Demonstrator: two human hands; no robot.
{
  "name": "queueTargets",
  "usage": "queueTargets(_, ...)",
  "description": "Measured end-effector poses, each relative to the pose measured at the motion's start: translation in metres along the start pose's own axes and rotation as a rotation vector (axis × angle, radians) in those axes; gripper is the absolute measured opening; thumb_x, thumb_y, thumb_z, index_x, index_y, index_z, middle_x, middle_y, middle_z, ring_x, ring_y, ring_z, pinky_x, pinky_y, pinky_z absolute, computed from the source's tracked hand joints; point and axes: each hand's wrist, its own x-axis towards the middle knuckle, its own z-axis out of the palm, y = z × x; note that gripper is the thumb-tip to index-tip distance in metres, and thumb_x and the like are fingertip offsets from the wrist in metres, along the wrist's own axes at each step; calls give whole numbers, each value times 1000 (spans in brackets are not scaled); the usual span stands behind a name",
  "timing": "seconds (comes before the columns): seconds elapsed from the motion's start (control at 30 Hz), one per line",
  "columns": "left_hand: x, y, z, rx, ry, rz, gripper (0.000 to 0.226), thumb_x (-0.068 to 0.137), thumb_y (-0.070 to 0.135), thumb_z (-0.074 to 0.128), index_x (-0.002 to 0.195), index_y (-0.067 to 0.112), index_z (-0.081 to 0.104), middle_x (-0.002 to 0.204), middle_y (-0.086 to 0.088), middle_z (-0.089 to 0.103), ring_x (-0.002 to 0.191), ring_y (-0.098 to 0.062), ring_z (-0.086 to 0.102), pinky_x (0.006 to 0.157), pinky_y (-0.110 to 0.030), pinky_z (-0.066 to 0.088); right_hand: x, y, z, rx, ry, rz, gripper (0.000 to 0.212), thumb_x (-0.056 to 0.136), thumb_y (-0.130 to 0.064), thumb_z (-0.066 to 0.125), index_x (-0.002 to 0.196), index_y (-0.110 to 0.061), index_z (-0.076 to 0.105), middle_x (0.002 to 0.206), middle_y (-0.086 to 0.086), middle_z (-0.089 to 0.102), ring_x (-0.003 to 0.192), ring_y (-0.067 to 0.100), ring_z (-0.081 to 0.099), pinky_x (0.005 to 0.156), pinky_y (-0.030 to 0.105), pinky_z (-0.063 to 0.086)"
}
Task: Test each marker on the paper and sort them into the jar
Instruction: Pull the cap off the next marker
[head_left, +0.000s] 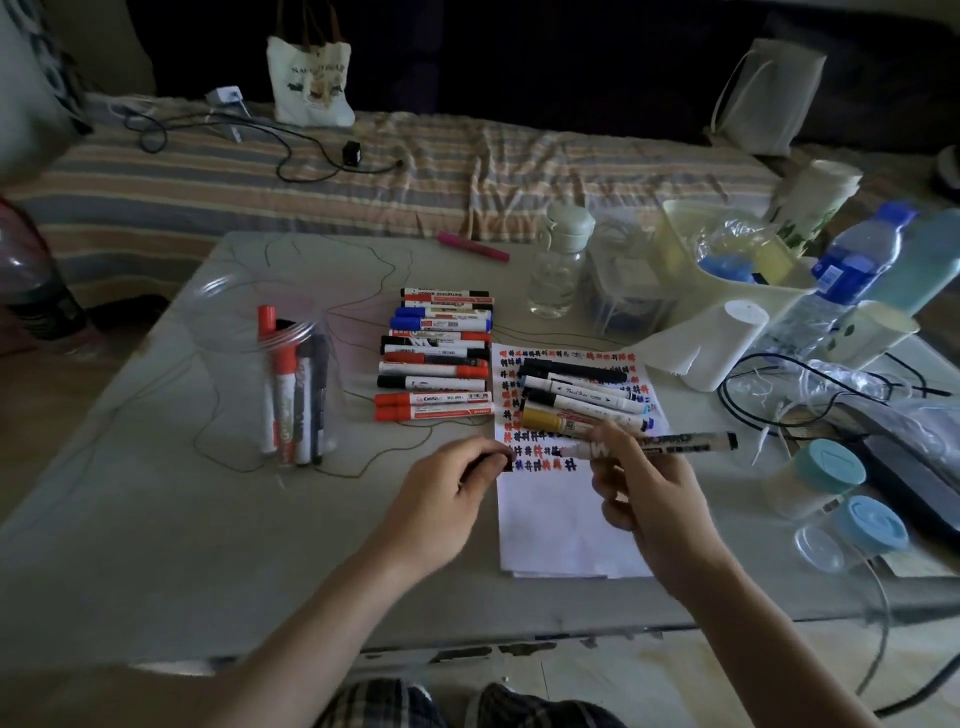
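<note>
My right hand (644, 483) grips an uncapped whiteboard marker (675, 442), its tip pointing left over the white paper (550, 519). The paper carries rows of red, black and blue test marks on its upper half. My left hand (457, 486) is closed on a small black cap (501, 460) at the paper's left edge. A clear jar (291, 374) at the left holds several markers upright. A row of markers (436, 358) lies on the table between jar and paper. Several more markers (576, 400) rest on the top of the paper.
A pink marker (472, 247) lies at the table's far edge. To the right stand a clear bottle (558, 265), a tissue roll (722, 343), a yellow bin (727, 260), a blue water bottle (852, 265), blue-lidded jars (831, 467) and black cables (753, 395). A striped bed is behind.
</note>
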Motion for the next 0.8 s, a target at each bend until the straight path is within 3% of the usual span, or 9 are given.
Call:
queueTargets(0.07, -7, 8, -2, -73, -17, -45, 22, 100, 24, 47, 114, 20, 63, 81, 19, 58, 70, 11, 54, 65, -6, 40, -15, -5, 8, 67, -20, 20, 34, 85, -33, 65, 103, -5, 61, 71, 6, 51, 56, 10, 42, 42, 19, 29)
queueTargets(0.17, -15, 17, -9, -228, -23, -80, 16, 99, 26, 50, 103, 19, 64, 73, 13, 59, 64, -1, 52, 64, -14, 43, -31, -11, 17, 60, -9, 6, 14, 93, -25, 61, 96, -11, 60, 69, 7, 51, 56, 12, 42, 42, 18, 26)
queueTargets(0.27, -21, 24, -13, -283, -25, -69, 15, 97, 28, 52, 94, 18, 63, 70, 12, 58, 63, -6, 52, 64, -17, 43, -39, -15, 25, 55, -1, -9, 11, 96, -23, 58, 95, -12, 61, 67, 7, 50, 56, 12, 40, 41, 18, 24)
queueTargets(0.6, -27, 41, -23, -309, -52, -20, 20, 96, 31, 52, 93, 13, 63, 69, 12, 61, 64, -10, 53, 65, -25, 46, -50, -18, 46, 2, -46, -9, 17, 92, -25, 64, 86, -9, 63, 69, 9, 55, 59, 14, 42, 43, 21, 22)
queueTargets(0.73, -29, 39, -25, -309, -52, -24, 15, 96, 28, 54, 92, 17, 64, 69, 11, 62, 65, -9, 55, 67, -26, 48, -52, -16, 47, 3, -15, -47, 30, 80, -32, 71, 81, -4, 59, 70, 13, 38, 64, 26, 21, 48, 30, 16)
queueTargets(0.8, -30, 37, -25, -307, -47, -26, 15, 95, 29, 56, 92, 18, 64, 70, 10, 63, 65, -9, 56, 67, -25, 48, -52, -16, 47, 15, -16, -43, 30, 77, -32, 72, 82, -4, 61, 69, 12, 38, 62, 22, 23, 48, 29, 18)
